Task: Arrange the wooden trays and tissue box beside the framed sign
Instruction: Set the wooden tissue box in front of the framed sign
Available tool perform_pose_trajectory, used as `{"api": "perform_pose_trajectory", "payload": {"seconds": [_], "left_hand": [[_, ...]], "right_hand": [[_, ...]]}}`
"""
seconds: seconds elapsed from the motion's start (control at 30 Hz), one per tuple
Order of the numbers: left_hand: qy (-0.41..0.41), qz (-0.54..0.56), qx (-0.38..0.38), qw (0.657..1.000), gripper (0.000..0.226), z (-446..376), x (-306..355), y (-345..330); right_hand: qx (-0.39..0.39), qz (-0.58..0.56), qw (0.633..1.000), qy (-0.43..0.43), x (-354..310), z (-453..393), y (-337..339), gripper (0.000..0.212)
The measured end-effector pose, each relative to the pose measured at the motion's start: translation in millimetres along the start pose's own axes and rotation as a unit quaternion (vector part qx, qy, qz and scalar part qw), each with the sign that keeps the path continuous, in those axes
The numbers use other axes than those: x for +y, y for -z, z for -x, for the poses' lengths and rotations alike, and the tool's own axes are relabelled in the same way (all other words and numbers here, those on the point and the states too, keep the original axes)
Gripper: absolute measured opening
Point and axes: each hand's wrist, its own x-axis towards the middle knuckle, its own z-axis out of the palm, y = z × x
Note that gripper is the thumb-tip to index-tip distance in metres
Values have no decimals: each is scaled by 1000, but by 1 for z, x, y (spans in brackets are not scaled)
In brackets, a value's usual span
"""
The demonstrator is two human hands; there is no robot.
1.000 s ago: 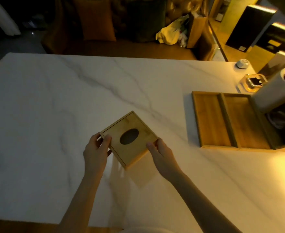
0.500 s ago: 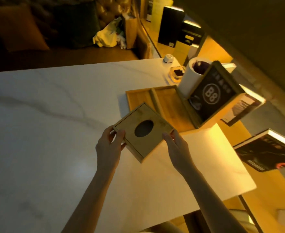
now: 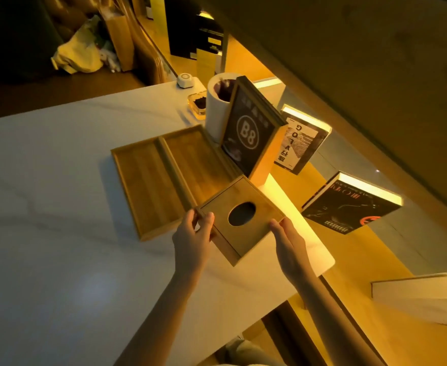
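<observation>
While both hands gripped it: the tissue box (image 3: pixel 241 220) sat low centre of the frame.
Left hand (image 3: pixel 192 240): fingers (image 3: pixel 207 220) curled around the box's left corner.
Right hand (image 3: pixel 289 245): fingers closed against its right edge.
Trays (image 3: pixel 169 175): side by side on the worktop (image 3: pixel 58 207), just left of the box.
Sign (image 3: pixel 248 133): upright, right above the box.

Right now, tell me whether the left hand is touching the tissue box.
Touching. The head view shows the left hand with thumb and fingers wrapped on the left corner of the tissue box.
</observation>
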Motion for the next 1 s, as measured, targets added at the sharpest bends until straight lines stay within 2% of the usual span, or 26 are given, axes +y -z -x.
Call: {"api": "perform_pose_trajectory", "payload": {"seconds": [0.2, 0.3, 0.67, 0.8, 0.9, 0.93, 1.0], "left_hand": [[16, -17, -24, 999, 31, 5, -4, -29], [22, -18, -27, 999, 32, 8, -7, -39], [27, -25, -38, 999, 31, 5, -19, -56], [28, -33, -35, 998, 37, 4, -23, -56], [31, -31, -55, 997, 33, 7, -26, -58], [34, -30, -65, 997, 30, 8, -27, -59], [33, -33, -78, 996, 28, 8, -29, -59]], "right_hand": [[13, -32, 999, -35, 33, -10, 14, 6], [8, -27, 999, -36, 41, -15, 18, 21], [-5, -38, 998, -53, 57, -25, 24, 18], [-8, -35, 997, -61, 57, -26, 25, 44], [5, -14, 998, -56, 58, -25, 26, 96], [11, -13, 998, -54, 58, -24, 26, 103], [21, -19, 998, -48, 57, -22, 24, 105]]}}
